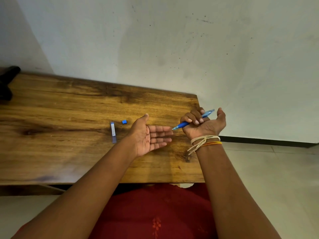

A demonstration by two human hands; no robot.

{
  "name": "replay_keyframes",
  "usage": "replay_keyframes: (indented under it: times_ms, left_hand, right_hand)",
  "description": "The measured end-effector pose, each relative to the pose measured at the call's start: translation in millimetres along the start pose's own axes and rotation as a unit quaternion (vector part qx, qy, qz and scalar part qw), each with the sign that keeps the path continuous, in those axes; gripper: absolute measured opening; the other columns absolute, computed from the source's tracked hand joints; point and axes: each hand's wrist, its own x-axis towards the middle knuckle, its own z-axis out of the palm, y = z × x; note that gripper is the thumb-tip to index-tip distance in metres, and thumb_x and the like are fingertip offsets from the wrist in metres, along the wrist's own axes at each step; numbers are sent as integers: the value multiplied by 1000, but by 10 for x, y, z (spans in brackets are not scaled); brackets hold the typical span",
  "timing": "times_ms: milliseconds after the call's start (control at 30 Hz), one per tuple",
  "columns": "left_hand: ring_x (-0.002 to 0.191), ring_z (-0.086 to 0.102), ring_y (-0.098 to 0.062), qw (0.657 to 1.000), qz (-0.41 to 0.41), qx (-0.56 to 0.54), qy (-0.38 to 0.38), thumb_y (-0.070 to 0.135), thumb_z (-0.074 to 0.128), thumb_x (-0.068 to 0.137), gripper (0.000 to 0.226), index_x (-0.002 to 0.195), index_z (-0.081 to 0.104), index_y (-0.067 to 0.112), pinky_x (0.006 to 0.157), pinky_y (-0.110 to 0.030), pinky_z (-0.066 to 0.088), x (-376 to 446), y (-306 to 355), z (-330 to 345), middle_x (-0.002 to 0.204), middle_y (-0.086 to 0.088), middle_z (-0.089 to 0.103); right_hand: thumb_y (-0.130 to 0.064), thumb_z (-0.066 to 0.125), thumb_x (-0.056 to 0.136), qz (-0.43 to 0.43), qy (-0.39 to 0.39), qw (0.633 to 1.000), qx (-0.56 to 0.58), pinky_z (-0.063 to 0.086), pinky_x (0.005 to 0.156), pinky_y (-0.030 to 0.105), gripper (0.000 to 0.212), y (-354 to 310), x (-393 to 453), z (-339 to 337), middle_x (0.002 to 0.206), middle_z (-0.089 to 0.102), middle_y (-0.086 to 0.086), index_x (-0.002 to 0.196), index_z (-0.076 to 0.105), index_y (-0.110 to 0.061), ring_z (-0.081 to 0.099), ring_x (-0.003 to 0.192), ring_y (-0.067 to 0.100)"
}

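My right hand (203, 124) is turned palm up above the table's right end, its fingers curled round a blue pen (183, 125). The pen's tip points left, almost touching the fingertips of my left hand (151, 135). That hand is held palm up with straight fingers and holds nothing. A clear slim tube with a blue label (113, 132) lies flat on the wooden table (69, 118) left of my left hand. A small blue cap (124, 121) lies just beyond the tube.
A dark object (7, 81) sits at the table's far left corner. A pale wall runs behind the table. Tiled floor (267, 169) lies past the table's right edge. String and orange thread bands (205, 141) circle my right wrist.
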Motion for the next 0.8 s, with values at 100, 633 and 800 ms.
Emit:
replay_keyframes:
  times_ms: [100,633,800]
  left_hand:
    - [88,69,-29,997,27,59,40,52,21,98,71,90,72,3,82,-34,51,-18,52,-21,90,-15,75]
    - [61,62,-20,963,157,139,168,18,43,97,31,86,69,5,54,-26,49,-241,264,-222,75,-9,65]
    - [51,59,-17,954,167,157,192,16,46,96,27,91,70,3,44,-21,46,-239,320,-323,66,-7,62]
  right_hand:
    - [-22,38,85,28,43,996,-74,34,55,27,20,40,46,50,56,37,2,68,42,-13,36,47,15]
    - [-1,79,73,8,135,868,-477,53,45,25,17,441,231,56,72,66,8,79,64,-5,64,61,16]
    - [-13,86,68,-45,160,767,-619,61,74,42,19,543,267,30,78,71,15,66,68,-6,70,73,28]
